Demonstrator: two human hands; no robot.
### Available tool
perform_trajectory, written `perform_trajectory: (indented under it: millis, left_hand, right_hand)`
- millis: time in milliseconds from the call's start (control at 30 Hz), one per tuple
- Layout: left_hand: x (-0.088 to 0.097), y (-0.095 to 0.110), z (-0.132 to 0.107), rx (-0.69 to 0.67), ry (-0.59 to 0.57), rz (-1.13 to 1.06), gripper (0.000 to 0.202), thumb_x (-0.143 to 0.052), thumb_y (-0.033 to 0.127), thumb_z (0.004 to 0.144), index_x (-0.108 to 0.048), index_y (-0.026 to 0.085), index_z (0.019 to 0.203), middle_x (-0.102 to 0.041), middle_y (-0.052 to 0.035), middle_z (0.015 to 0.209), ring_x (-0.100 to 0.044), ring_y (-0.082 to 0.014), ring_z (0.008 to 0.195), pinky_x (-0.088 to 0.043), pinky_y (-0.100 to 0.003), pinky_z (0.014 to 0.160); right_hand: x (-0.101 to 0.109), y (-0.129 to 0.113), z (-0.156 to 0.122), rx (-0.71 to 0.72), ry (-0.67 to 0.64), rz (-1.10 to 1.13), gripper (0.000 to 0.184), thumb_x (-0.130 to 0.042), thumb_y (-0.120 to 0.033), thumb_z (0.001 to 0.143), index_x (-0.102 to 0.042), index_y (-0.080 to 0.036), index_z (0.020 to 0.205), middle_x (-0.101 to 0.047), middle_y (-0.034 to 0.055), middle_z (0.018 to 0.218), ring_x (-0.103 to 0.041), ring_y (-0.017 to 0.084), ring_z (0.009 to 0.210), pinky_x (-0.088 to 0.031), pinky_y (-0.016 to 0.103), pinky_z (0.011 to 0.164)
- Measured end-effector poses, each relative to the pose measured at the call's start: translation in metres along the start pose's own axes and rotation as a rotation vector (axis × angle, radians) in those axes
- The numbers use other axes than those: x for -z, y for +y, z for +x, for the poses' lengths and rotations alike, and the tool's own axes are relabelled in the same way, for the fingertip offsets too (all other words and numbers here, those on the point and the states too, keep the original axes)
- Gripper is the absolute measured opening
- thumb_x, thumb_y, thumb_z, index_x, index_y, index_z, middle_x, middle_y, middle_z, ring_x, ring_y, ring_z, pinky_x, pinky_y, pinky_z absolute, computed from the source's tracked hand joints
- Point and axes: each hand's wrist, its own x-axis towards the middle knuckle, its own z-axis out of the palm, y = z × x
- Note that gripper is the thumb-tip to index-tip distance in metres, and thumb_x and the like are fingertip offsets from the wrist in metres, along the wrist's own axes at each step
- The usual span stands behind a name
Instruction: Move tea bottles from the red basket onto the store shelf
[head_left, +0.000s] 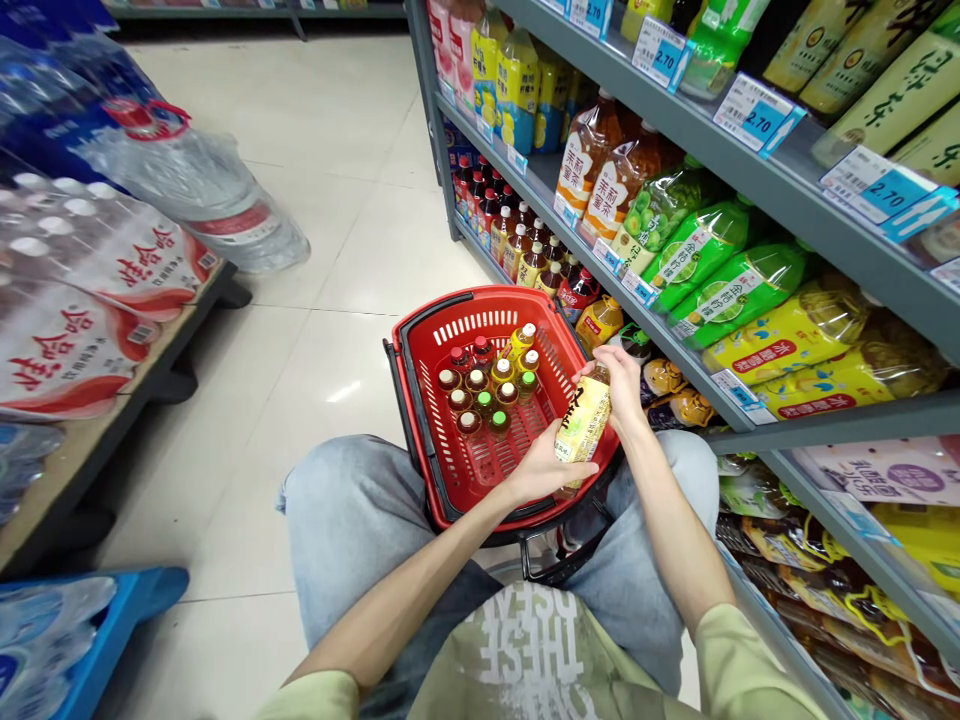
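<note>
I hold a yellow-labelled drink bottle (583, 422) with both hands over the right rim of a red shopping basket (429, 345). My left hand (541, 468) cups its lower end, fingers wrapped round it. My right hand (619, 382) grips its top near the cap. Inside the basket stand several small bottles (489, 390) with brown, green, red and white caps, grouped toward the far side. The basket sits on the floor between my knees.
Shelves (757, 160) on the right carry large tea and juice bottles (697, 255) with blue price tags. Small bottles (525, 245) fill the low shelf beyond the basket. Shrink-wrapped water packs (82, 290) lie on a low platform at left. Pale tiled floor (322, 220) stretches ahead.
</note>
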Motion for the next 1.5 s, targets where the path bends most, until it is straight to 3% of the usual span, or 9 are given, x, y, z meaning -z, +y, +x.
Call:
perform_trajectory:
  millis: [933, 1500]
  left_hand:
    - [-0.0009, 0.0030, -0.0004, -0.044, -0.007, -0.020, 0.074, -0.090, 0.032, 0.064, -0.054, 0.014, 0.126, -0.069, -0.0123, 0.117, -0.066, -0.0249, 0.103, -0.051, -0.039, 0.095]
    - [-0.0023, 0.0024, 0.0009, 0.001, -0.029, -0.096, 0.074, -0.090, 0.028, 0.064, -0.050, 0.015, 0.126, -0.067, -0.0109, 0.118, -0.065, -0.0231, 0.103, -0.051, -0.040, 0.097]
  right_hand:
    - [0.0033, 0.0025, 0.0020, 0.012, -0.008, -0.040, 0.018, -0.071, -0.028, 0.072, -0.058, -0.022, 0.082, -0.059, -0.0061, 0.053, -0.067, 0.017, 0.052, -0.055, 0.027, 0.052]
    - [0.0043, 0.0045, 0.0041, 0.014, -0.011, -0.038, 0.018, -0.072, -0.028, 0.072, -0.058, -0.022, 0.082, -0.060, -0.0054, 0.054, -0.067, 0.018, 0.052, -0.055, 0.028, 0.052]
